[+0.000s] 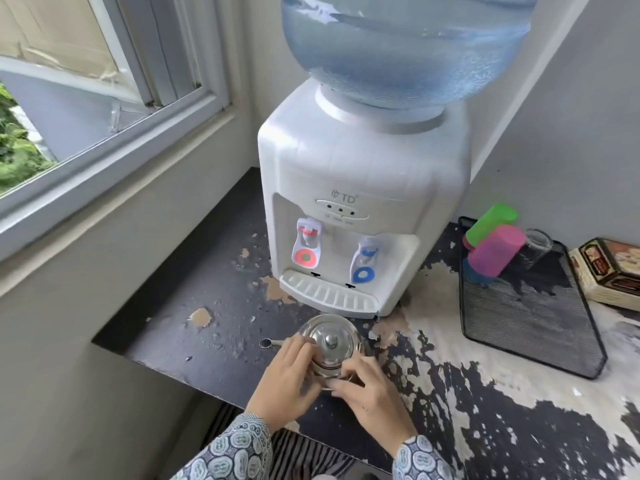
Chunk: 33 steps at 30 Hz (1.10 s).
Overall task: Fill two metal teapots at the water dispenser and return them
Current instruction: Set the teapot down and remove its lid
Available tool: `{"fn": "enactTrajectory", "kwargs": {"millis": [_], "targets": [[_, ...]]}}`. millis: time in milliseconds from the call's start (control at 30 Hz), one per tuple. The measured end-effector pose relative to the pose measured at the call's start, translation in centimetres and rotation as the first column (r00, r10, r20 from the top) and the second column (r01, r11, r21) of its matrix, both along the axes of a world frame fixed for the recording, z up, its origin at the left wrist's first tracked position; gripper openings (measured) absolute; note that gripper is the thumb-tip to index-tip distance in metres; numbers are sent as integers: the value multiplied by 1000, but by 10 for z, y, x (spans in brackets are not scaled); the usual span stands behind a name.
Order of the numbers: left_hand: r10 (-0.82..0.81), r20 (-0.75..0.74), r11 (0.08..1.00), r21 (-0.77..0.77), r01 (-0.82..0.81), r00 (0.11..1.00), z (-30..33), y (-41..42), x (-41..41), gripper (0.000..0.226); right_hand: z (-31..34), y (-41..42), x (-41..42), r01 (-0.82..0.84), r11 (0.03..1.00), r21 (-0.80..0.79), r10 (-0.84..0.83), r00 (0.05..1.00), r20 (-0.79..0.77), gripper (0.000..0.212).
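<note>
A shiny metal teapot (329, 336) with its knobbed lid on stands on the dark table, just in front of the white water dispenser (360, 188). Its spout (268, 342) points left. My left hand (287, 379) grips the pot's near left side. My right hand (370, 393) holds its near right side, about where the handle sits, which my fingers hide. The dispenser has a red tap (306, 245) on the left and a blue tap (365, 265) on the right, above a drip tray (327, 294). Only one teapot is in view.
A large blue water bottle (405, 46) tops the dispenser. A black mesh tray (530, 320) at the right holds green and pink plastic cups (495, 244) and a glass (536, 247). A box (609, 271) lies at far right. An open window (86, 98) is on the left. The table's paint (450, 393) is peeling.
</note>
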<state>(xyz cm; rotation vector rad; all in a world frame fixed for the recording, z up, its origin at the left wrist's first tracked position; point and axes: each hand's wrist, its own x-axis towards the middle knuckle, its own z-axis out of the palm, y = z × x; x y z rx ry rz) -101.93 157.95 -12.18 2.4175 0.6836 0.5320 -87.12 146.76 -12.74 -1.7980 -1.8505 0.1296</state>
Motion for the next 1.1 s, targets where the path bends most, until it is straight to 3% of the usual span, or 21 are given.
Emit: {"fn": "enactTrajectory", "kwargs": {"millis": [100,200,267,333,400,500,633,733,1100], "targets": [[12,9,997,71,-13,1000,-11,-4,0,34,-9,-3,-4,2,999,36,-1,1000,-20,24],[96,70,994,47,-99,993,-9,-5,2,42,3,2,-4,92,994,63,-78,976,-204,31],[125,70,991,47,-128,990,-3,-2,4,49,16,15,0,180,983,45,-164,957,-238,33],[144,19,988,50,-145,989,3,3,8,67,25,33,6,220,974,-48,-225,953,-205,46],[149,-100,989,16,-148,984,9,6,16,86,32,51,12,163,954,-251,-212,960,-183,65],[164,-322,985,3,-172,933,9,11,24,103,38,67,14,77,842,-535,-130,989,-63,80],[226,-286,974,44,-223,931,5,10,26,104,37,68,10,139,851,-506,-121,990,68,67],[272,-211,962,57,-266,939,1,6,27,102,36,72,13,155,875,-459,-137,988,72,58],[298,-197,948,-52,-314,934,7,14,35,104,42,92,30,90,863,-498,-53,995,88,52]]}}
